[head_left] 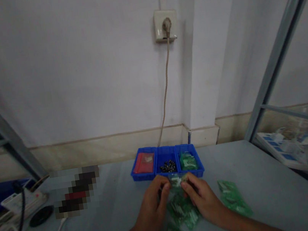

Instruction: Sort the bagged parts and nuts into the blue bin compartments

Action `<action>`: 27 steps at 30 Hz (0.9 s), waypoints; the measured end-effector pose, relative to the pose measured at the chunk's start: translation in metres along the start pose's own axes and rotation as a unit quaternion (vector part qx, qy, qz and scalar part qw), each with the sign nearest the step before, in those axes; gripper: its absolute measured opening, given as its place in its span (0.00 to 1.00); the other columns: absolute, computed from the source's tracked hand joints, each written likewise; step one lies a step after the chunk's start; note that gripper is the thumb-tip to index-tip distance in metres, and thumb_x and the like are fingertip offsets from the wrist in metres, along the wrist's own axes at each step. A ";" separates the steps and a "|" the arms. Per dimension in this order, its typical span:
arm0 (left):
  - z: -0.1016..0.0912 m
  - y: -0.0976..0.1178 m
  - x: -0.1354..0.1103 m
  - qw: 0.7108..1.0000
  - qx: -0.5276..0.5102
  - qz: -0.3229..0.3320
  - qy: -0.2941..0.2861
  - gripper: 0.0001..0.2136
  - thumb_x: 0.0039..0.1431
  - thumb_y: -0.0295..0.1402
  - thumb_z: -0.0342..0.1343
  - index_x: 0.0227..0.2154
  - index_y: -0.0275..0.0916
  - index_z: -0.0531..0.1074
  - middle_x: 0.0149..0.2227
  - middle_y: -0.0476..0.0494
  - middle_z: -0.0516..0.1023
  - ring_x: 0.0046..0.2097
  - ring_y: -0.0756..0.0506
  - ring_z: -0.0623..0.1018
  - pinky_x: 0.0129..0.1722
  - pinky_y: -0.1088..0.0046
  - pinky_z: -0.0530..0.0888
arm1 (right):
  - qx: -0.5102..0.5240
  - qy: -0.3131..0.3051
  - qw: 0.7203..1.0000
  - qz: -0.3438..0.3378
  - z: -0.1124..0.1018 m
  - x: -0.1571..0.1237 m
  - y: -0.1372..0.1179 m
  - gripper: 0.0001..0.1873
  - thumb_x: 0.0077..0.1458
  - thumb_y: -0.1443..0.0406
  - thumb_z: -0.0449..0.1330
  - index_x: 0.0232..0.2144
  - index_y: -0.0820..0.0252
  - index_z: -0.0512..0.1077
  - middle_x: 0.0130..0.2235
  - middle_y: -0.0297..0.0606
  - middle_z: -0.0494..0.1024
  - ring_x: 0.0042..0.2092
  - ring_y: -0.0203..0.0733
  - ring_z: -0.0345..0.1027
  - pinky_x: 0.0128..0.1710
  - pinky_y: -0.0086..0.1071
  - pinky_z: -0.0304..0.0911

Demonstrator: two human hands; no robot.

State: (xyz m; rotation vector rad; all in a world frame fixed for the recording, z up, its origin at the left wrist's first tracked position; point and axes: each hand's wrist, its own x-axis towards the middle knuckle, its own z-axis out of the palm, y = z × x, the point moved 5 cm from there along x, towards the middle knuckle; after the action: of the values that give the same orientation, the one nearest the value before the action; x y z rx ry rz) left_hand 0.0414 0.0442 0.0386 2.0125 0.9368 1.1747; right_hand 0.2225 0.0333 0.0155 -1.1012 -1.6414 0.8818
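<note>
head view | left hand [152, 204] and right hand [202, 197] together, each grip pinched on one small green packet [177, 182] just before blue bins [166, 162] | more green bags [182, 209] on bench [269, 191] under and beside hands | power strip [19, 201] far left

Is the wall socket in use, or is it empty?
In use. A plug sits in the socket, and its cord hangs down the wall toward the table behind the blue bins.
</note>
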 end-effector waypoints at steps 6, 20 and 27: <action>0.005 -0.010 -0.004 0.999 0.032 0.001 -0.006 0.15 0.68 0.28 0.53 0.55 0.45 0.72 0.44 0.44 0.77 0.40 0.44 0.76 0.41 0.69 0.75 | 0.032 0.001 0.999 0.012 0.001 0.001 0.002 0.24 0.71 0.46 0.55 0.30 0.56 0.67 0.27 0.28 0.66 0.26 0.35 0.58 0.27 0.29 0.54; 0.001 -0.014 0.004 0.998 0.007 -0.061 -0.002 0.17 0.76 0.44 0.46 0.33 0.40 0.69 0.32 0.49 0.72 0.34 0.46 0.72 0.36 0.71 0.68 | -0.076 0.002 0.988 -0.135 -0.003 -0.002 -0.023 0.13 0.74 0.63 0.52 0.54 0.52 0.73 0.51 0.44 0.72 0.52 0.49 0.67 0.54 0.40 0.64; 0.005 -0.008 0.002 0.998 0.020 -0.044 -0.032 0.17 0.77 0.43 0.47 0.34 0.40 0.71 0.34 0.47 0.75 0.37 0.45 0.74 0.40 0.70 0.70 | -0.075 -0.006 0.991 -0.107 -0.002 -0.001 -0.015 0.07 0.70 0.63 0.58 0.48 0.54 0.74 0.44 0.38 0.72 0.41 0.44 0.68 0.43 0.35 0.62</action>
State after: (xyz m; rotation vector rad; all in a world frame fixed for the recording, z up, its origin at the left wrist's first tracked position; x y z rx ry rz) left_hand 0.0444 0.0496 0.0318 2.0070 1.0124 1.0461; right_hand 0.2210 0.0275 0.0294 -0.9975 -1.8211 0.6364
